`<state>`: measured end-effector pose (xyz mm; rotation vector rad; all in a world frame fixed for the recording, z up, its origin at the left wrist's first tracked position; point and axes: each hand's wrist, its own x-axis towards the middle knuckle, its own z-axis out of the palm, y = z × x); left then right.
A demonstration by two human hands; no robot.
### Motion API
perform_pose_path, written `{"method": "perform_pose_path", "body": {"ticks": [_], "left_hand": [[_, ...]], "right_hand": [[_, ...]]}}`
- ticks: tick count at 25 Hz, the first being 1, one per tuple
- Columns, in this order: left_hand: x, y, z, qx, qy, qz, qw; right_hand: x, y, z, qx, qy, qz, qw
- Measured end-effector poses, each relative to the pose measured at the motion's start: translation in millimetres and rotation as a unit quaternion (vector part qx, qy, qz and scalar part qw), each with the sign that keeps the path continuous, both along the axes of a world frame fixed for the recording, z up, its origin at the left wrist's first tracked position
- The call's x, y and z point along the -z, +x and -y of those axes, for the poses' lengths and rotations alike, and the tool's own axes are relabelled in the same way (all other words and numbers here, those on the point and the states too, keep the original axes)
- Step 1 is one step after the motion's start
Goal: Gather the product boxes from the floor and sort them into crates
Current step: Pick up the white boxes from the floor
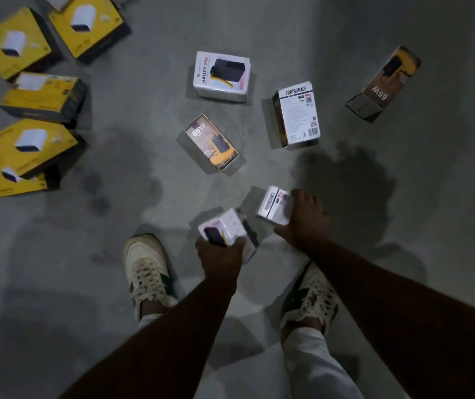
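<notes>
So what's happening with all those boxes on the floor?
A person is standing over the grey floor, picking up product boxes. The left hand holds a small white box, and the right hand grips another white box. Four more boxes lie on the floor in front: a white Halley 20K box, a Portronics box and two brown 65W boxes. A bunch of yellow boxes sits off to the left. No crate is in view.
</notes>
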<state>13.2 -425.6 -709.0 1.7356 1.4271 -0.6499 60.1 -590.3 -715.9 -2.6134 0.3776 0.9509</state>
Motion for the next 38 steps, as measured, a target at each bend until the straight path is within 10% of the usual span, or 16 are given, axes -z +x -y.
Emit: {"method": "perform_pose_path", "body": {"ticks": [7,20,28,33,38], "left_hand": [[-69.4,64.3,-5.4,-0.113,-0.316,0.080,0.939],[-73.8,87.1,-34.7,0.106,-0.327,0.129,0.930],[-56.3,79.1,-79.5,-0.219,-0.504,0.097,0.830],[-38.6,80.4,-100.4,-0.272,-0.506,0.142,0.806],[-21.7,92.6,-124.1,-0.267,-0.508,0.145,0.806]], "right_hand": [[-61.6,30.1,-11.5,0.427,0.371,-0.053,0.823],[-87.7,37.2,-30.7,0.396,0.531,-0.211,0.719],[-104.2,51.4,-97.9,0.193,0.475,-0.142,0.846],[-106.3,74.9,-116.1,0.236,0.460,-0.178,0.837],[-41.4,96.1,-112.3,0.124,0.139,0.143,0.972]]}}
